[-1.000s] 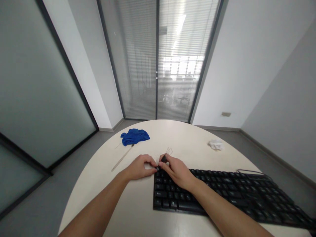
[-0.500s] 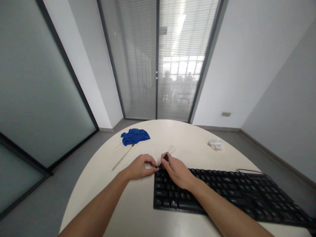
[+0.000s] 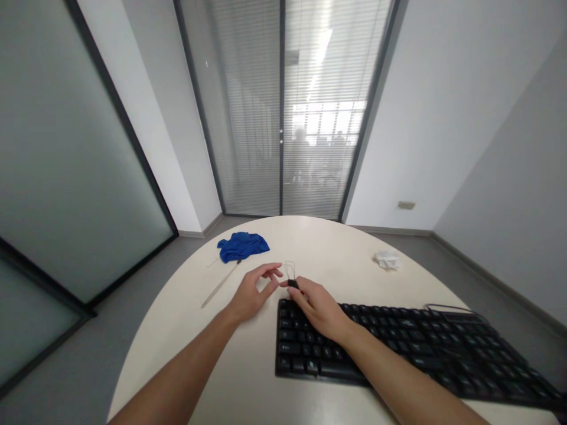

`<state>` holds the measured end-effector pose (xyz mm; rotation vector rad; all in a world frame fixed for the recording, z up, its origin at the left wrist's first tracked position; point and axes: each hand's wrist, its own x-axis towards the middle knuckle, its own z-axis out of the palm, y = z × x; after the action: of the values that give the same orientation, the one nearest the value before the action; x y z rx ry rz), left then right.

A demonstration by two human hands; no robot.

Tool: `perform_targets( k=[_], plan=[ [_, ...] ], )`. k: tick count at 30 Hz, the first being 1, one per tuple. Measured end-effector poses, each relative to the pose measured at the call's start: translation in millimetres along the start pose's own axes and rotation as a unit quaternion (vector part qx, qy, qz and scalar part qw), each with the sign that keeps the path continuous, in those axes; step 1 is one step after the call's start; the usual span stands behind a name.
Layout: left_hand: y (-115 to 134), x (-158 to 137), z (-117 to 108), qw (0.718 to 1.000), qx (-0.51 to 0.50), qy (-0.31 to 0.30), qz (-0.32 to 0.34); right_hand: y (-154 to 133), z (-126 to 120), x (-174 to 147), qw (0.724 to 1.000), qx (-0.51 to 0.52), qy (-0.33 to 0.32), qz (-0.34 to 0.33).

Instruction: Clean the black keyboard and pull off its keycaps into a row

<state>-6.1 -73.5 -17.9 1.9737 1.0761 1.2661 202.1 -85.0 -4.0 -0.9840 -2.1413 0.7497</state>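
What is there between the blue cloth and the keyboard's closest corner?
In the head view, the left hand lies between the blue cloth and the keyboard.

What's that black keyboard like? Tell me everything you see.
The keyboard looks plastic: long, black, with rows of dark keys, some showing pale markings. It lies on the pale table, reaching the picture's right edge. A thin cable curves at its far side. The right hand and forearm hide part; whether they touch it is unclear.

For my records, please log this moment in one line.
left hand: beside wire tool | right hand: holding it | keyboard: partly below right hand | on table: blue cloth, white wad
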Motion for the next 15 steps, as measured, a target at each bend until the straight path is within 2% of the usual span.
perform_targets(
  k=[3,7,11,15],
  plan=[
    [12.0,2.2,4.4,0.998,-0.037,0.043,0.016,-1.6,-0.5,0.2,1.000,-0.021,-0.003,-0.005],
    [25.1,4.5,7.5,0.992,-0.095,0.081,-0.017,-1.9,-1.2,1.3,1.000,-0.003,-0.003,-0.027],
    [22.5,8.4,5.0,0.981,-0.132,0.133,-0.057,3.4,-3.1,1.8,0.993,0.084,0.083,0.010],
    [14.1,9.4,5.0,0.981,-0.138,0.098,-0.094,7.3,-6.4,2.6,0.966,0.183,0.176,0.057]
  ],
)
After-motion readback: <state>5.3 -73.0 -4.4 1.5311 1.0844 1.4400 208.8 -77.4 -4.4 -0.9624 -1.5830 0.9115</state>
